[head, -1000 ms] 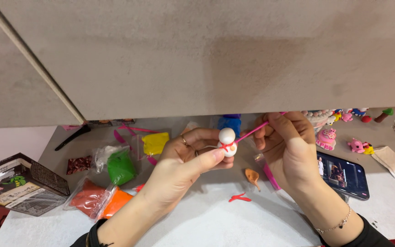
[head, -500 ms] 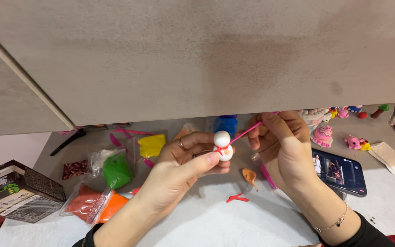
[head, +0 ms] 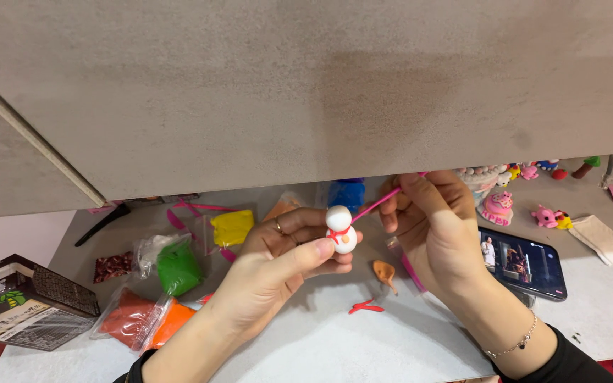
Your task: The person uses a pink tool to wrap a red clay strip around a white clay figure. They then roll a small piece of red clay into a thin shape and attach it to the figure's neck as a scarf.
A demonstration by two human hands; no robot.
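A small white clay figure made of two stacked balls with a red band round its neck [head: 340,229] sits just left of the frame's centre, raised above the pale grey worktop [head: 363,347]. The left hand [head: 278,266] comes in from the lower left and its fingers [head: 305,253] are clenched on the figure, thumb across the front and the others curled behind; a ring shows on one finger. The right hand [head: 434,230] stands just right of centre, its fingers pinched on a thin pink modelling stick [head: 377,204] that slants down and left until its tip meets the figure at the neck. A thin bracelet circles the right wrist. On the worktop below the hands lie a small orange clay piece [head: 384,271] and a small red clay scrap [head: 365,307]. To the right lies a dark smartphone with a lit screen [head: 523,261], and beyond it, at the upper right, small pink clay figures [head: 544,215]. At the left lie clear bags of modelling clay, a green one [head: 177,267], a yellow one [head: 232,227] and an orange one [head: 143,319], with a blue one [head: 348,193] behind the hands. A large grey-brown panel [head: 285,85] fills the upper half of the frame.
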